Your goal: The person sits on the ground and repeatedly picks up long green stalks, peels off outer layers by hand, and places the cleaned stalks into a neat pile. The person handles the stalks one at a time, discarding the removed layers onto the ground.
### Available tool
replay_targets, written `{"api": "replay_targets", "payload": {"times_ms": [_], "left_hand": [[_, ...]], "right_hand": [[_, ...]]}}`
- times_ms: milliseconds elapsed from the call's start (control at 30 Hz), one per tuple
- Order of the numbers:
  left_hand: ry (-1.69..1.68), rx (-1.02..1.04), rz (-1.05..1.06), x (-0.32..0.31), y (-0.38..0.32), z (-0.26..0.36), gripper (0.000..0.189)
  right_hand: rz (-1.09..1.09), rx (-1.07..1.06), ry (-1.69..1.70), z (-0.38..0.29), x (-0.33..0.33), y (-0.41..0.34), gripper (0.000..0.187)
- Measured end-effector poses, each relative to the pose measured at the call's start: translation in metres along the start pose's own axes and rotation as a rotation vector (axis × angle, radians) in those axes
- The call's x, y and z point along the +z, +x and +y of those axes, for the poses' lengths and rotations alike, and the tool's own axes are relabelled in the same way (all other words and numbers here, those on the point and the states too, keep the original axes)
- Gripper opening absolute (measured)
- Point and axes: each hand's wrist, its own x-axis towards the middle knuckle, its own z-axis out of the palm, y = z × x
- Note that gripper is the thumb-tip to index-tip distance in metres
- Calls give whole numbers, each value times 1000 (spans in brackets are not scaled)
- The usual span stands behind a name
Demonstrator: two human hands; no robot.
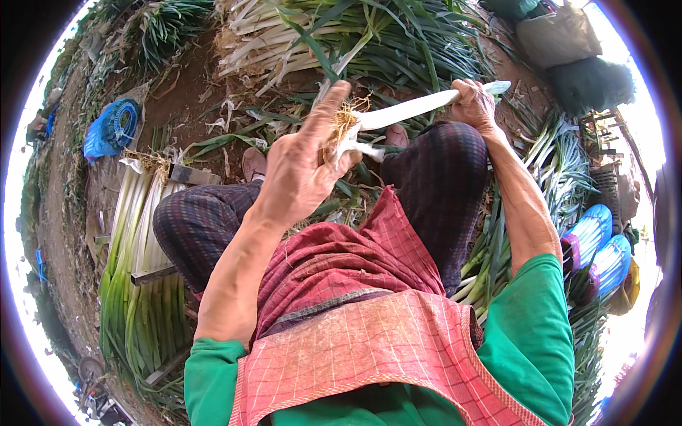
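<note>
My right hand (473, 104) is closed around a leek (407, 111) near its far right end, above my right knee. The white shaft slants down to the left, and its brown roots (345, 121) point at my left hand (298, 165). That hand is blurred, with the index finger and thumb spread on either side of the root end. Loose strips of pale outer skin (347, 145) hang there by the thumb; whether the hidden fingers grip them is unclear. Beyond both hands lies a large pile of leeks (298, 40) with white stalks and dark green leaves.
On my left, cleaned leeks (144, 234) rest in a metal frame (154, 275). A blue plastic-wrapped roll (112, 130) lies farther out. More leeks (559, 165) spread along my right, beside blue bundles (610, 261). Sacks (559, 34) stand at the upper right. Leaf scraps litter the soil.
</note>
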Motion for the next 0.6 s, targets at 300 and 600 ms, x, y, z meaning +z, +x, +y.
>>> {"api": "replay_targets", "payload": {"times_ms": [300,600], "left_hand": [[183,122,-197,18,5,-2,29],[-414,-57,-595,13,-48,60,13]], "right_hand": [[-32,-7,35,2,-6,-5,18],[240,-149,171,47,0,1,18]]}}
